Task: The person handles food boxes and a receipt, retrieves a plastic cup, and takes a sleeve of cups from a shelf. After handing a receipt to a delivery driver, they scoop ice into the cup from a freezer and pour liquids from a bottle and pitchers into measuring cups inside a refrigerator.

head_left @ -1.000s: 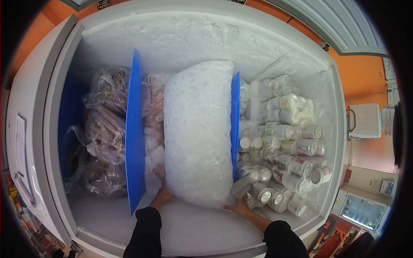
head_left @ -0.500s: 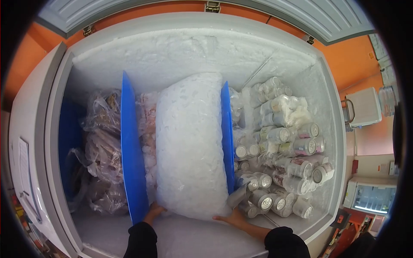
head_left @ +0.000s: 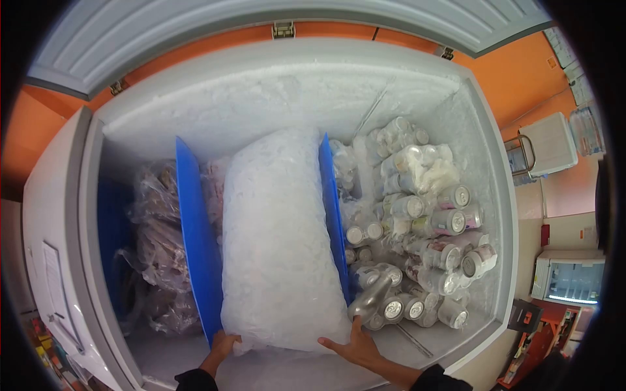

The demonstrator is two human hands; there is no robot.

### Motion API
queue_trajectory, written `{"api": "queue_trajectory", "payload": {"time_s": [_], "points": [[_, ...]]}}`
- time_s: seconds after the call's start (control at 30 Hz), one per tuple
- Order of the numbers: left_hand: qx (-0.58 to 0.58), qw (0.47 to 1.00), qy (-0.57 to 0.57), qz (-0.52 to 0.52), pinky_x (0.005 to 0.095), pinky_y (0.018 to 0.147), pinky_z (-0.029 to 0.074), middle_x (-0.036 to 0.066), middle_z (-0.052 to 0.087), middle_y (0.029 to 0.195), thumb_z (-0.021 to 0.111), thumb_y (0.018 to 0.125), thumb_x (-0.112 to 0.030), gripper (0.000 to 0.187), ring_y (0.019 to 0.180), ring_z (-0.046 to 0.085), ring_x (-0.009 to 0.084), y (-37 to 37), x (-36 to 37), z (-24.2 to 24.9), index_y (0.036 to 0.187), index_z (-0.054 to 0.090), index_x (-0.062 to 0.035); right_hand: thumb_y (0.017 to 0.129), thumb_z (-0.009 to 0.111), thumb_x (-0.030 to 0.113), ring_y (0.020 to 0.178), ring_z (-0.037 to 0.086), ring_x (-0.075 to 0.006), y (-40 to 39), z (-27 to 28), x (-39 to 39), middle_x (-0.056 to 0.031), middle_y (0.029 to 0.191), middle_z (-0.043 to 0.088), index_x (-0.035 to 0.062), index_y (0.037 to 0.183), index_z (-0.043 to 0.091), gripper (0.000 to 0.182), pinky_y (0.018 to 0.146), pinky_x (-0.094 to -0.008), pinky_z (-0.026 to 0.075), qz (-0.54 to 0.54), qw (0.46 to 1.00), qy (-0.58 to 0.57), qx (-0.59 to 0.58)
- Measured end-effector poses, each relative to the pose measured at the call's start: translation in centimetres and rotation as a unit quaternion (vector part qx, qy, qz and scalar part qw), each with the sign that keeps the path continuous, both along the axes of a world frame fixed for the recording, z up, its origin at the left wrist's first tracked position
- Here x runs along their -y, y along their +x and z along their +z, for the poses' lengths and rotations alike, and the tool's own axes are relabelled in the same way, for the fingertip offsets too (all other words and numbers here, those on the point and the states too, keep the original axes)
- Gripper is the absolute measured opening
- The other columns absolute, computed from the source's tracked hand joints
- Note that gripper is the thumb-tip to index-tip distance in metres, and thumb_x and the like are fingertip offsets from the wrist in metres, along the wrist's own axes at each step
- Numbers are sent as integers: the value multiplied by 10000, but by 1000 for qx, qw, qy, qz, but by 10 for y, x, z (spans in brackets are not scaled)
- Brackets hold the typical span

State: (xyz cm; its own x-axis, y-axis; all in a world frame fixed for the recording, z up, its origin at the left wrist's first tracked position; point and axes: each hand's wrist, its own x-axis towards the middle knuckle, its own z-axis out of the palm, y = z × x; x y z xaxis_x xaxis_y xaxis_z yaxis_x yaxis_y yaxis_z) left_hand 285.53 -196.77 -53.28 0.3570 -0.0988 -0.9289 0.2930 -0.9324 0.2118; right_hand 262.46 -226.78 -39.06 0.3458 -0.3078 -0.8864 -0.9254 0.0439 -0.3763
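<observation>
A large clear bag of ice (head_left: 280, 241) lies lengthwise in an open chest freezer, between a left blue divider (head_left: 195, 241) and a right blue divider (head_left: 334, 215). At the bag's lower left corner, my left hand (head_left: 223, 347) has its fingers closed on the plastic. My right hand (head_left: 357, 347) is at the lower right corner, thumb and fingers spread apart, the thumb against the bag. Just above its fingers the gathered end of a plastic bag (head_left: 370, 298) sticks up over the cans.
Frosty packs of cans (head_left: 424, 228) fill the right compartment. Plastic-wrapped packages (head_left: 160, 247) lie in the left one. The raised lid (head_left: 195, 32) spans the top. A white cooler box (head_left: 551, 146) and a small glass-front fridge (head_left: 570, 280) stand at the right.
The view has shifted, so the freezer sits lower and slightly left. My right hand's fingers now point upward more, by the gathered plastic. The bag's lower end now reaches closer to my hands.
</observation>
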Motion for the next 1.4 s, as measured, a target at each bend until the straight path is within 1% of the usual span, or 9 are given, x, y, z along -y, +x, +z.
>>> {"api": "queue_trajectory", "payload": {"time_s": [0.2, 0.3, 0.4, 0.53, 0.6, 0.8, 1.0, 1.23, 1.4], "points": [[110, 993, -5, -47, 369, 839, 434, 240, 636, 961, 612, 618, -337, 498, 952, 575, 392, 0, 43, 113, 954, 627, 30, 714, 550, 727, 949, 593, -440, -10, 38, 8, -345, 1077, 531, -137, 1271, 235, 1075, 784, -473, 485, 4, 991, -132, 36], [239, 965, 4, -106, 381, 753, 455, 225, 641, 897, 575, 663, -289, 344, 848, 601, 378, -21, 43, 113, 863, 646, -18, 734, 558, 698, 918, 600, -446, -33, 55, 5, -343, 1031, 552, -151, 1276, 225, 1061, 784, -461, 483, -24, 989, -145, 20], [242, 957, 76, -138, 402, 771, 450, 239, 635, 925, 578, 671, -292, 347, 877, 596, 388, -46, 57, 113, 876, 649, -22, 752, 566, 667, 867, 606, -453, -61, 47, 4, -330, 968, 576, -151, 1282, 220, 1035, 771, -452, 483, -72, 981, -180, -2], [184, 960, 24, -208, 413, 768, 451, 226, 641, 934, 586, 657, -283, 357, 883, 604, 378, -70, 91, 135, 894, 649, -24, 803, 521, 623, 785, 598, -477, -81, 27, 20, -308, 832, 604, -77, 1257, 302, 863, 706, -500, 469, -108, 961, -255, -10], [157, 985, 5, -66, 413, 841, 437, 231, 643, 953, 621, 609, -312, 486, 942, 594, 388, -80, 100, 136, 958, 627, 27, 837, 499, 587, 763, 589, -491, -90, 23, 28, -306, 795, 604, -61, 1240, 322, 784, 694, -519, 457, -112, 951, -288, 15], [182, 983, -18, -9, 386, 824, 441, 217, 648, 947, 623, 599, -258, 492, 911, 606, 368, -95, 118, 141, 1004, 605, 23, 936, 401, 376, 719, 564, -503, -83, 35, 53, -305, 730, 586, 35, 1094, 380, 377, 664, -564, 412, -158, 943, -291, -20], [61, 966, -101, 228, 355, 811, 428, 159, 555, 1092, 601, 608, -127, 656, 993, 527, 289, -114, 90, 86, 1231, 436, -10, 939, 408, 369, 700, 567, -481, -95, 7, 36, -258, 729, 596, 48, 1115, 391, 367, 631, -543, 408, -179, 923, -340, -6], [61, 975, -53, 207, 342, 848, 406, 166, 538, 1102, 589, 623, -107, 657, 1008, 509, 291, -111, 86, 79, 1245, 414, 11, 947, 424, 282, 724, 572, -478, -115, -5, 30, -252, 820, 612, 48, 1089, 401, 274, 643, -542, 410, -194, 929, -312, 37], [192, 973, -120, 50, 354, 840, 419, 193, 572, 1059, 617, 616, -111, 656, 959, 545, 302, -81, 99, 114, 1217, 409, 50, 910, 490, 199, 753, 585, -412, -129, 12, 24, -192, 849, 584, 81, 984, 436, 150, 631, -511, 438, 0, 958, -285, -15]]}}
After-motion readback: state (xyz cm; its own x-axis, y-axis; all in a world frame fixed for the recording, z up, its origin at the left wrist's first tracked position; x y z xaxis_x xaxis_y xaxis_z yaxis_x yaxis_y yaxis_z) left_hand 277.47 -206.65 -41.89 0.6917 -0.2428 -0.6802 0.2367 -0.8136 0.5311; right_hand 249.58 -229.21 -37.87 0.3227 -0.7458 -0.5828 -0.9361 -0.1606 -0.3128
